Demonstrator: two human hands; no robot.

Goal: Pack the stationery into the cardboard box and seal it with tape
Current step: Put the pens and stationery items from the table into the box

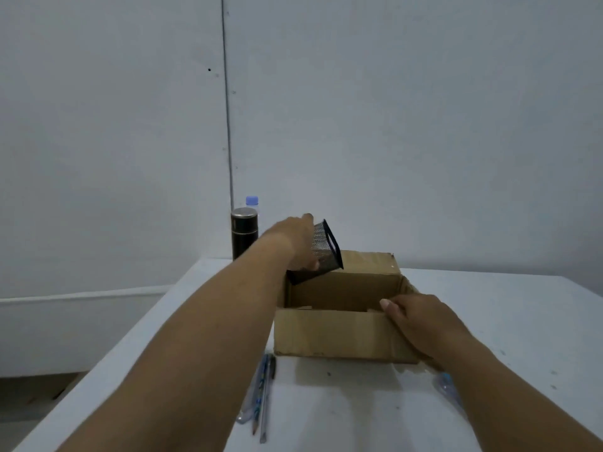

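An open cardboard box [332, 334] stands on the white table, its flaps up. My left hand [295, 238] grips a black mesh pen holder [323, 252], tilted over the box's far left corner. My right hand [421, 321] rests on the box's near right edge, thumb over the rim and fingers on the front flap. A few pens and a pencil [261, 396] lie side by side on the table in front of the box, beside my left forearm. The box's inside is mostly hidden by the near flap.
A black flask [244, 233] and a clear bottle with a blue cap [252, 201] stand at the table's far left corner. A clear plastic thing [448, 388] peeks out beside my right forearm. The table [509, 321] ends at left, with floor below.
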